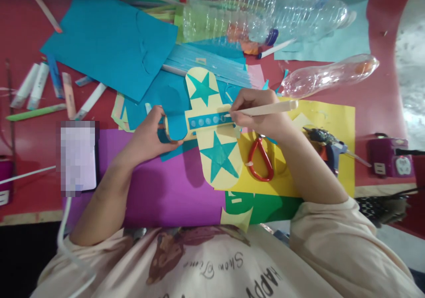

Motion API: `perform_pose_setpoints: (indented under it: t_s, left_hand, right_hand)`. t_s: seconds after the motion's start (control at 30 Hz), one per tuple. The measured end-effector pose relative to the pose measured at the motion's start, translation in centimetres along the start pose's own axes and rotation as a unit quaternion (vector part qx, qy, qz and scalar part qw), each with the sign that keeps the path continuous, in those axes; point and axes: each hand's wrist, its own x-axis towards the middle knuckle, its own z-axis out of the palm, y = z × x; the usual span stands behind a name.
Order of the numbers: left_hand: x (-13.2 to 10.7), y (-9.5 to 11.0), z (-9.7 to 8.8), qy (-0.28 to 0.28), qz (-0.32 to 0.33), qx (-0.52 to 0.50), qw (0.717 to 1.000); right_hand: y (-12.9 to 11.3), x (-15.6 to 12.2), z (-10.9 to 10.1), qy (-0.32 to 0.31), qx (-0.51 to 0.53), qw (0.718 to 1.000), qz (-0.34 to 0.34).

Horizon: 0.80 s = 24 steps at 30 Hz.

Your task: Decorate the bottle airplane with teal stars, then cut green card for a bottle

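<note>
A paper airplane model (pixel 217 158) in pale yellow and blue lies in front of me, with a teal star on each wing and a row of light round dots along its blue strip. My left hand (pixel 155 132) curls round its blue end, thumb and fingers on opposite sides. In my right hand (pixel 255 107) is a pale marker pen (pixel 274 108), held nearly level, its tip at the last dot of the strip. Some of the right fingers hide the far end of the model.
Red-handled scissors (pixel 260 160) and a glue gun (pixel 332 154) lie on yellow paper (pixel 345 138). Clear plastic bottles (pixel 229 10) fill the back. Several markers (pixel 39 85) are scattered left, above a phone (pixel 79 156) with a white cable. Purple paper (pixel 172 196) lies nearest me.
</note>
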Motion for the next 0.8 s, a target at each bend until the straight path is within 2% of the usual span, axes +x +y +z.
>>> perform_pose_setpoints:
  t_s: [0.17,0.4,0.67,0.8]
  left_hand:
    - [0.01,-0.18,0.05,0.001,0.000,-0.018,1.000]
    - [-0.12,0.28,-0.14,-0.001,0.005,-0.042,0.999]
    - [0.01,0.07,0.00,0.001,0.000,-0.025,1.000]
    - [-0.12,0.15,-0.08,0.001,-0.009,-0.011,1.000]
  right_hand:
    - [-0.12,-0.08,0.08,-0.004,0.009,1.000,0.004]
    - [-0.19,-0.10,-0.25,-0.049,-0.007,0.999,0.005]
    - [0.15,-0.01,-0.13,-0.008,0.004,1.000,0.001]
    - [0.09,-0.08,-0.22,-0.031,0.000,0.999,0.009]
